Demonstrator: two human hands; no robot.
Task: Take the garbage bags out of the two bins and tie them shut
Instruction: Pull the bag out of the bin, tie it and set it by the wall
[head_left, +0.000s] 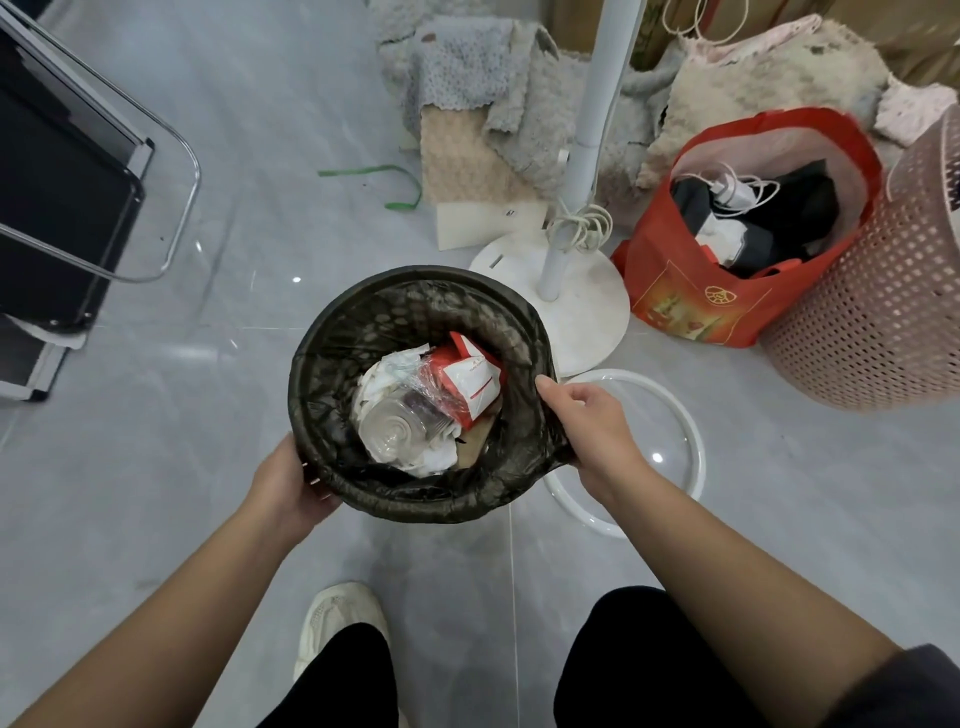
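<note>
Gripping black bag rim, left hand and right hand grips clamped, carton print unreadable

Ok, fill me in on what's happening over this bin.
A person stands over a small round bin lined with a black garbage bag. The left hand has a grip on the near-left rim, while the right hand pinches the bag's edge at the right, where it is coming away from the rim. The bag is in the bin and untied, holding a red-and-white carton, a clear plastic container and crumpled tissues.
</note>
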